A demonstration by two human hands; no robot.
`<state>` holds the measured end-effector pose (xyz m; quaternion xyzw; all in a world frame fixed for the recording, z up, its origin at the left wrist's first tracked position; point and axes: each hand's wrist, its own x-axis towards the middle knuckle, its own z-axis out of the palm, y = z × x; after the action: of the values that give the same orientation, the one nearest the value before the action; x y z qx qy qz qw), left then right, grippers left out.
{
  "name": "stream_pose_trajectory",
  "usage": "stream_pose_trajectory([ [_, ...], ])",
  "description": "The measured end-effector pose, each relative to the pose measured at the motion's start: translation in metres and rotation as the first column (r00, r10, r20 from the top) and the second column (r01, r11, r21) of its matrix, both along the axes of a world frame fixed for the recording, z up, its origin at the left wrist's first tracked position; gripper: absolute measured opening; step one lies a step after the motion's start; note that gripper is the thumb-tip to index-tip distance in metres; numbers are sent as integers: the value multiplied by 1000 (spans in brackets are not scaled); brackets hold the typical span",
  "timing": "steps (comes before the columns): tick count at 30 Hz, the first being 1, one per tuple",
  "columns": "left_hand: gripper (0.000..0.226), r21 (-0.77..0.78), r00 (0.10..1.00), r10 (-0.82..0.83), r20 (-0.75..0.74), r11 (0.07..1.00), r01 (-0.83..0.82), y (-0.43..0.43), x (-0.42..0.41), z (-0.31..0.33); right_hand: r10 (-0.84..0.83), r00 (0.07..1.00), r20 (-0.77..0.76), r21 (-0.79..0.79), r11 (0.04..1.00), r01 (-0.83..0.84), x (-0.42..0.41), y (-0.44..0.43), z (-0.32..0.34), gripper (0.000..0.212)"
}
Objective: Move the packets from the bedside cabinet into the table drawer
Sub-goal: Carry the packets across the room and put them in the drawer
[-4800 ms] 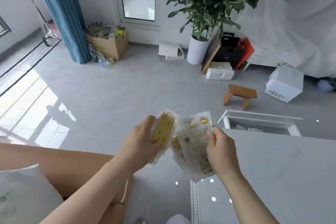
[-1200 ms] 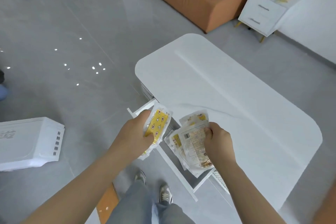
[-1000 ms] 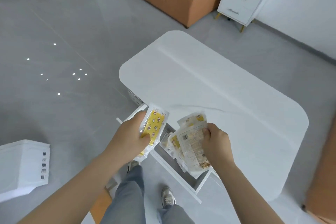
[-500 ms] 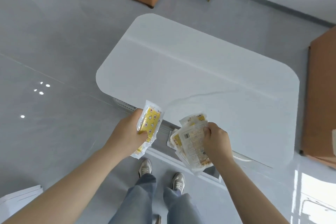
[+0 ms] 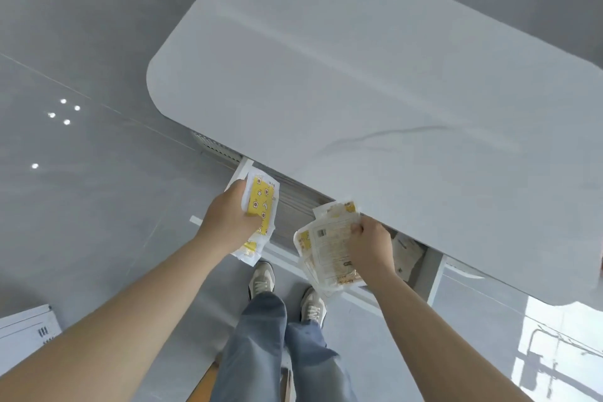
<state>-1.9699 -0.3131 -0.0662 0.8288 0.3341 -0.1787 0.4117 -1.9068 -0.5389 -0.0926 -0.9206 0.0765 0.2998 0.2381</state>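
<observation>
From my remote seat, this is what I see of the wearer. The left forearm [image 5: 130, 320] and right forearm [image 5: 440, 336] are bare right down to the left hand [image 5: 228, 219] and the right hand [image 5: 372, 248]. The jeans [image 5: 261, 336] are loose and wide-legged, a faded blue-grey, creased along the shins. The left sneaker [image 5: 261, 277] and right sneaker [image 5: 313, 307] match: grey-beige uppers, pale laces and lighter soles showing past the hems.

Your bare forearms reach forward, side by side: left hand [image 5: 228, 217] grips a yellow packet [image 5: 262, 206], right hand [image 5: 372, 246] pinches a fanned stack of packets [image 5: 329, 250], knuckles up.
</observation>
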Motion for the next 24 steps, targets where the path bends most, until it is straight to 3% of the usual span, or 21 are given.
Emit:
stream_pose_trajectory([
  [10,31,-122,970,245,1,962,-243,16,29,-129,-26,998,-60,-2,1000,26,13,17,-131,27],
  [16,27,-144,974,225,4,964,-222,12,29,-188,27,997,-67,-11,1000,-28,17,33,-191,23],
  [24,32,-44,995,97,17,994,-96,12,32,-239,28,999,-16,42,999,-28,21,49,-233,19],
])
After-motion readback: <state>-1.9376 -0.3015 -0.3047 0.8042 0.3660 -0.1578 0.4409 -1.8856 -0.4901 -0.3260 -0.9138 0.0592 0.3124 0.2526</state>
